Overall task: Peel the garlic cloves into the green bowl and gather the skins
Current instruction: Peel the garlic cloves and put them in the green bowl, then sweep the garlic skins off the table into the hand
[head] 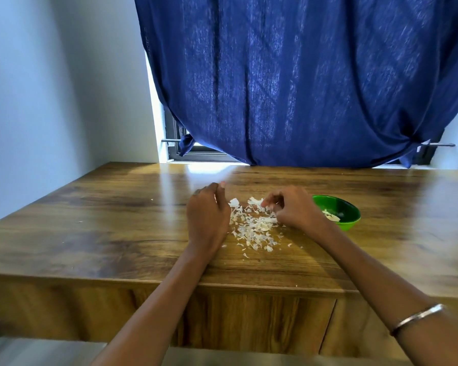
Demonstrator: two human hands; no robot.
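Garlic skins (251,228) lie scattered on the table (103,220) between the hands. The left hand (208,215), fingers straight, should sweep inward; the right hand (291,207), fingers curled among skins, pinches strays beside the green bowl (349,210).

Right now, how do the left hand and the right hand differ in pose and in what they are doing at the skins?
The left hand stands on edge at the left border of the pile of garlic skins, fingers fairly straight, holding nothing visible; the right hand has its fingers curled and pinches skins at the pile's right side. The right hand lies next to the green bowl; the left hand is farther from it. Both rest on the wooden table.
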